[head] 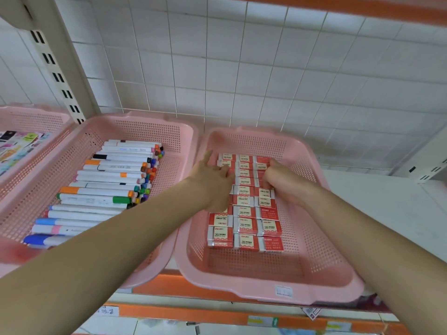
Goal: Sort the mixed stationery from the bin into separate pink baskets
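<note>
A pink basket (pixel 314 262) on the shelf holds several red-and-white eraser boxes (pixel 245 226) laid in three neat columns. My left hand (pixel 212 180) lies on the left column with fingers stretched out, touching the boxes. My right hand (pixel 283 180) rests on the right column near the back, its fingers curled down onto the boxes there. To the left, a second pink basket (pixel 167 139) holds several white markers (pixel 104 187) with coloured caps, lined up side by side.
A third pink basket (pixel 36 119) at the far left holds assorted flat packets. The shelf has an orange front edge (pixel 193 313) and a white tiled wall behind. Bare white shelf surface (pixel 387 206) lies to the right of the eraser basket.
</note>
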Demonstrator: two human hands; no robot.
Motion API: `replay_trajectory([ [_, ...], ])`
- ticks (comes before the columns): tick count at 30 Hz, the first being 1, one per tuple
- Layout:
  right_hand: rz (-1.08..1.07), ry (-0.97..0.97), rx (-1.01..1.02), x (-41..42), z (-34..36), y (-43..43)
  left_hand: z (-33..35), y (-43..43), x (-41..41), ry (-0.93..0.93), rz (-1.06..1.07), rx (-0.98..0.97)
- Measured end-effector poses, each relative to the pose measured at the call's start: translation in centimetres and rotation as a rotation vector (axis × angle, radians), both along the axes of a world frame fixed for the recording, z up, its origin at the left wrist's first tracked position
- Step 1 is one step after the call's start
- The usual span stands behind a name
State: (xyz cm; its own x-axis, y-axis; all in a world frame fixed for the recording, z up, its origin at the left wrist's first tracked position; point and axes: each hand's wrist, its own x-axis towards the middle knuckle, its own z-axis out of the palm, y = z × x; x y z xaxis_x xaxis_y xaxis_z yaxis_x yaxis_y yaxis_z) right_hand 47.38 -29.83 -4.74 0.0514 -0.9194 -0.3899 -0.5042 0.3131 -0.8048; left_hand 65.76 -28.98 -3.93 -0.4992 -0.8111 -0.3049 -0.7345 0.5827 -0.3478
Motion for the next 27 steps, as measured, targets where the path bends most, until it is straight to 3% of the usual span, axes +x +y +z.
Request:
replay_trajectory([
  [5,0.004,0.013,-0.015,-0.1,1.0,1.0,0.3,0.0,0.2,0.048,-0.037,0.010],
  [10,0.338,0.510,-0.254,0.3,3.0,6.8,2.2,3.6,1.3,0.252,-0.122,0.065],
  [13,0.464,0.685,-0.187,-0.2,3.6,10.9,2.1,6.7,2.4,0.190,-0.192,0.046],
  [16,0.498,0.688,-0.162,-0.1,2.6,12.4,1.1,7.5,2.7,0.174,-0.221,0.009],
  [20,0.377,0.631,-0.229,0.2,0.1,11.4,1.0,6.8,2.3,0.255,-0.204,0.014],
  [27,0.349,0.693,-0.165,0.6,1.7,12.5,1.1,6.7,2.7,0.318,-0.222,0.018],
])
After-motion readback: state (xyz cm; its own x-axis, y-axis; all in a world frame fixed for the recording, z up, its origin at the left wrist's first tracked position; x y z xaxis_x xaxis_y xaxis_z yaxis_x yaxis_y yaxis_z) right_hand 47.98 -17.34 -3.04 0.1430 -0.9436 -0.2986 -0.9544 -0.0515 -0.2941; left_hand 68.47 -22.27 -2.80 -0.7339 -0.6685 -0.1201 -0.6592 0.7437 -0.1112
